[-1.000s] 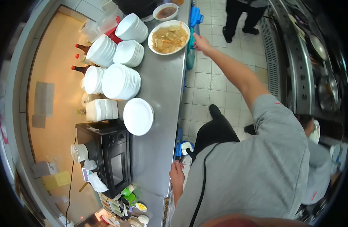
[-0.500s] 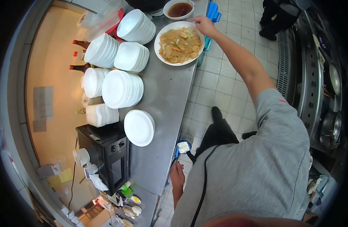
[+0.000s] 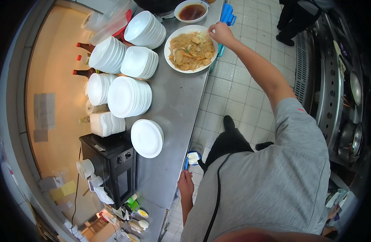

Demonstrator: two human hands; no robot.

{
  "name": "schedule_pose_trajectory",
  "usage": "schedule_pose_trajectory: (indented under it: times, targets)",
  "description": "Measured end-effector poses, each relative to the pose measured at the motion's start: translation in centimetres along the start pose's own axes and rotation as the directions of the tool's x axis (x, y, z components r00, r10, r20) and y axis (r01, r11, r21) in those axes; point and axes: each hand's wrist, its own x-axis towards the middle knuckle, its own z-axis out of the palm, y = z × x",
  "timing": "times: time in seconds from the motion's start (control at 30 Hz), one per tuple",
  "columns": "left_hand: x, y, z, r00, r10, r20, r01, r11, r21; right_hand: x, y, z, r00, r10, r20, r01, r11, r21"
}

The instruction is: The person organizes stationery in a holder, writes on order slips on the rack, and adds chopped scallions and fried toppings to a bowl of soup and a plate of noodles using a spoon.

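My right hand (image 3: 221, 33) has its fingers pinched together at the rim of a white plate (image 3: 167, 60) on the steel counter. Anything small between those fingertips is hidden. Noodles with pale slices (image 3: 190, 49) fill the plate. Just beyond it stands a white bowl of brown sauce (image 3: 192, 12). My left hand (image 3: 186, 183) hangs low beside the counter's front edge, fingers curled in, with nothing visible in them. A blue-rimmed tub (image 3: 194, 157) with white contents sits below the counter near that hand.
Stacks of white bowls (image 3: 143, 30) and plates (image 3: 127, 97) line the steel counter (image 3: 173, 105), with a separate plate stack (image 3: 147, 138) beside a black oven (image 3: 123, 177). Sauce bottles (image 3: 84, 72) stand behind. A person in dark trousers (image 3: 292, 20) is near the stoves (image 3: 330, 92).
My right hand has shifted from the plate's far rim around toward its near side, and its fingers have drawn in. My left hand has moved slightly.
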Motion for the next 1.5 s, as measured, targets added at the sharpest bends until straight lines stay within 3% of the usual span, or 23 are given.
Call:
schedule_pose_trajectory:
  times: [0.17, 0.3, 0.5, 0.6, 0.67, 0.73, 0.8, 0.83, 0.93, 0.97, 1.0, 1.03, 1.1, 1.23, 1.3, 1.4, 1.5]
  targets:
    - [-0.6, 0.5, 0.5, 1.0, -0.011, 0.014, 0.012, 1.0, -0.012, 0.6, -0.8, 1.5, 0.997, 0.005, -0.071, -0.008, 0.999, -0.04]
    - [-0.8, -0.4, 1.2, 1.0, -0.01, 0.007, 0.011, 0.998, -0.058, 1.6, 0.2, 3.0, 0.998, -0.051, -0.034, 0.048, 0.996, -0.08]
    - [-0.6, -0.4, 1.6, 0.999, -0.046, 0.007, 0.047, 0.997, -0.056, 1.6, 0.9, 1.6, 0.993, -0.019, -0.117, 0.024, 0.999, 0.041]
    - [0.1, 0.3, 1.5, 0.999, -0.027, 0.037, 0.029, 0.999, -0.041, 1.9, 0.8, 1.8, 0.997, -0.058, -0.052, 0.059, 0.998, 0.008]
    - [0.4, 1.3, 1.2, 0.999, 0.003, 0.047, -0.003, 1.0, 0.012, 2.6, 1.5, 3.8, 0.985, -0.169, 0.03, 0.171, 0.98, -0.099]
    - [0.8, 1.2, 1.2, 0.999, -0.002, 0.037, 0.002, 1.0, 0.017, 2.4, 0.8, 3.1, 0.991, -0.125, 0.044, 0.129, 0.988, -0.083]
    - [1.2, 1.0, 1.2, 1.0, -0.009, 0.012, 0.009, 1.0, 0.011, 3.0, 0.4, 2.5, 0.988, -0.111, -0.103, 0.114, 0.993, 0.02]
    - [1.2, 0.9, 1.1, 1.0, -0.009, -0.005, 0.009, 1.0, -0.009, 2.9, 0.6, 2.2, 0.988, -0.117, -0.101, 0.119, 0.993, 0.023]
    - [0.7, 0.8, 1.1, 1.0, -0.027, -0.013, 0.026, 0.999, -0.033, 1.6, 1.6, 1.2, 0.994, 0.016, -0.111, 0.0, 0.99, 0.144]
    - [0.6, 0.8, 1.2, 0.999, -0.04, -0.005, 0.04, 0.999, -0.037, 1.0, 1.7, 1.2, 0.95, 0.271, 0.156, -0.31, 0.886, 0.345]
    - [0.6, 0.9, 1.4, 0.999, -0.04, -0.006, 0.039, 0.998, -0.039, 0.5, 1.6, 1.0, 0.784, 0.427, 0.45, -0.61, 0.664, 0.432]
    - [0.5, 0.9, 1.6, 0.999, -0.032, 0.008, 0.032, 0.998, -0.046, -0.5, 0.8, 0.5, 0.785, 0.427, 0.449, -0.609, 0.665, 0.432]
    - [0.7, 0.9, 1.9, 0.999, -0.023, 0.025, 0.024, 0.998, -0.052, -2.2, 0.1, -0.3, 0.738, 0.237, 0.632, -0.639, 0.548, 0.541]
    - [0.8, 1.6, 2.1, 0.999, 0.004, 0.034, -0.002, 0.999, -0.037, -2.9, 0.8, 1.2, 0.799, 0.237, 0.553, -0.574, 0.574, 0.584]
    - [0.9, 1.6, 2.0, 1.0, 0.006, 0.017, -0.006, 1.0, -0.02, -4.1, 0.9, 1.3, 0.803, 0.166, 0.573, -0.582, 0.43, 0.691]
    - [0.6, 1.0, 1.8, 1.0, 0.014, 0.006, -0.014, 0.999, -0.041, -7.3, 0.3, 1.7, 0.825, 0.155, 0.544, -0.562, 0.326, 0.76]
    - [0.3, 0.1, 2.0, 0.999, 0.024, 0.031, -0.023, 0.999, -0.047, -10.0, 0.3, 3.0, 0.832, 0.174, 0.527, -0.554, 0.305, 0.774]
